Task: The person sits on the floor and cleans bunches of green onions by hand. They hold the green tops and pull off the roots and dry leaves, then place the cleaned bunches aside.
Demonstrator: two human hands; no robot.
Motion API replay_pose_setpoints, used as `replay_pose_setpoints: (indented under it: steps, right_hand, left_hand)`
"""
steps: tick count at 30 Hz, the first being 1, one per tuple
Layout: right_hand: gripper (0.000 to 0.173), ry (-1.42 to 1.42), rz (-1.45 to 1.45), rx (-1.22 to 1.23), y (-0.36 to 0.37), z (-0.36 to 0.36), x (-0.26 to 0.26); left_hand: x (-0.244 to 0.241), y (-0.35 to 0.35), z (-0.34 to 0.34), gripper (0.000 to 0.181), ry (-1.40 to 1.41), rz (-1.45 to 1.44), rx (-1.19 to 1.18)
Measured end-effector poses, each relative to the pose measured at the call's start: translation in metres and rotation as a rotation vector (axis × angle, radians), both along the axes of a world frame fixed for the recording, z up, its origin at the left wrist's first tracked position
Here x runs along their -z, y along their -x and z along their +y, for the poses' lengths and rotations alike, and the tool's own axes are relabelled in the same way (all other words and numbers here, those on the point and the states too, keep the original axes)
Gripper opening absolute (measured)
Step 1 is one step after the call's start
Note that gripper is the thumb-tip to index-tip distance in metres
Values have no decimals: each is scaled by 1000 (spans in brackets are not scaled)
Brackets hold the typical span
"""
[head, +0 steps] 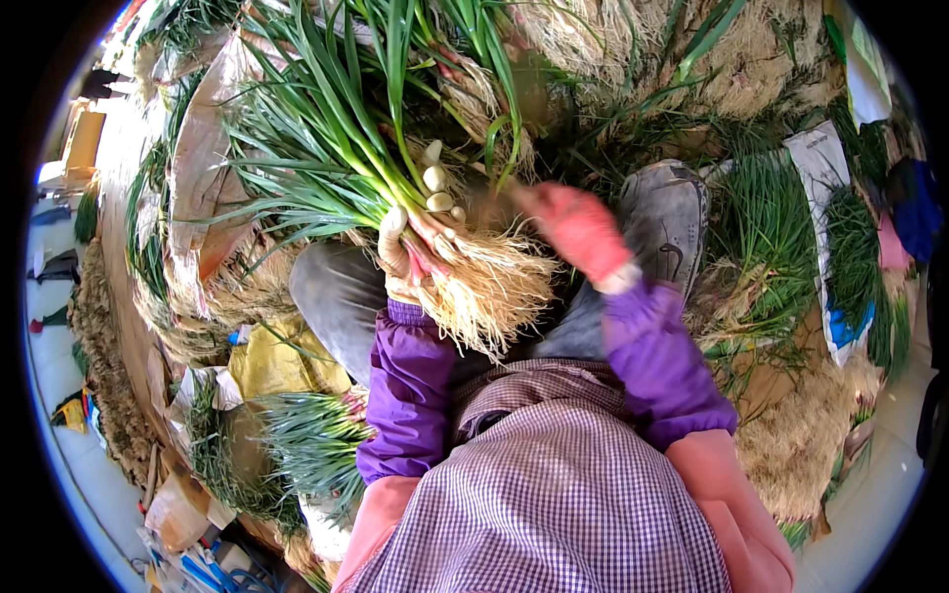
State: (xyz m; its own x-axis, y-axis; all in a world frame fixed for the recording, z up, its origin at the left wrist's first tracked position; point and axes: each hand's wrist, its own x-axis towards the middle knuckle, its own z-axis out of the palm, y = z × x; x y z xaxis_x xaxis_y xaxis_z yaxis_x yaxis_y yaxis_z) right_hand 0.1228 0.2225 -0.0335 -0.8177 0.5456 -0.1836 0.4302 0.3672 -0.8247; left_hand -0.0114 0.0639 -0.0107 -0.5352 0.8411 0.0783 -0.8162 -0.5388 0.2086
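Observation:
My left hand (394, 241), in a pale glove, grips a bunch of flat-leaved green alliums (371, 159) that look like young garlic. Its fingers show around the stems. The pinkish stem bases and long pale roots (493, 285) hang toward my lap, while the leaves spread up and to the left. Apart from the roots, to their right, is my right hand (582, 228) in a red glove, blurred by motion. Its fingertips are near a curled green leaf (513, 141); whether they hold anything is not clear.
Root-out piles of the same plants (726, 59) lie beyond my feet. More green bunches (764, 215) are at right, by a white plastic sack (823, 163). At left are a yellow sack (285, 363) and another leafy bunch (315, 437). My shoe (663, 222) is beside my right hand.

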Motion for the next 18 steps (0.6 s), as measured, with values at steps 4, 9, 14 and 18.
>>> replay_pose_setpoints:
  steps: [4,9,14,18]
  right_hand:
    - [24,813,284,158,29,-24,21]
    - [16,793,535,278,-3,-8,-50]
    - [18,-59,506,680,-125,43,-82]
    - [45,-584,-576,906,-278,105,-70]
  left_hand:
    - [-2,8,-4,70,-104,47,7]
    - [-4,7,-39,47,-321,-39,29]
    - [-18,0,-41,48,-228,-32,-19]
    - [-9,2,-23,59,-62,60,3]
